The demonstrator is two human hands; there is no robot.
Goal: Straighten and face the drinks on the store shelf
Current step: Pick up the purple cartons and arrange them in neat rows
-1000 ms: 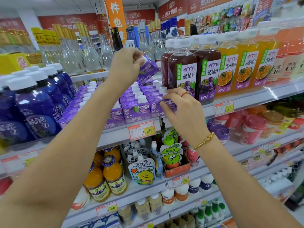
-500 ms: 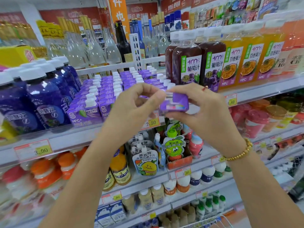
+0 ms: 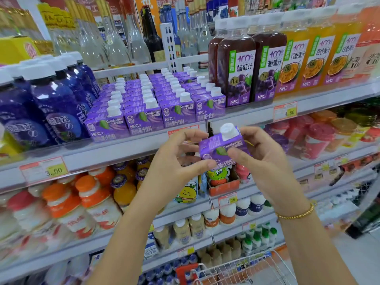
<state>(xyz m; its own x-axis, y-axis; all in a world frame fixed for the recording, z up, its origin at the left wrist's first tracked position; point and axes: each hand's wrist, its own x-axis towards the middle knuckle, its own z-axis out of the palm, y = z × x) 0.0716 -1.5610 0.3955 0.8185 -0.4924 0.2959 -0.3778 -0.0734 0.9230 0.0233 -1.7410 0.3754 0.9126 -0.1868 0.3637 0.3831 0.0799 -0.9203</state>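
Got one purple juice carton [image 3: 223,149] off the shelf [image 3: 115,153], held just in front of its front edge, below the rows of matching cartons [image 3: 156,108]. My right hand [image 3: 265,161] grips it with the thumb across the label. My left hand [image 3: 174,161] pinches its left side, thumb at the bottom corner.

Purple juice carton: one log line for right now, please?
purple juice carton: held in front of shelf, tilted | left hand: pinches lower corner | right hand: grips it
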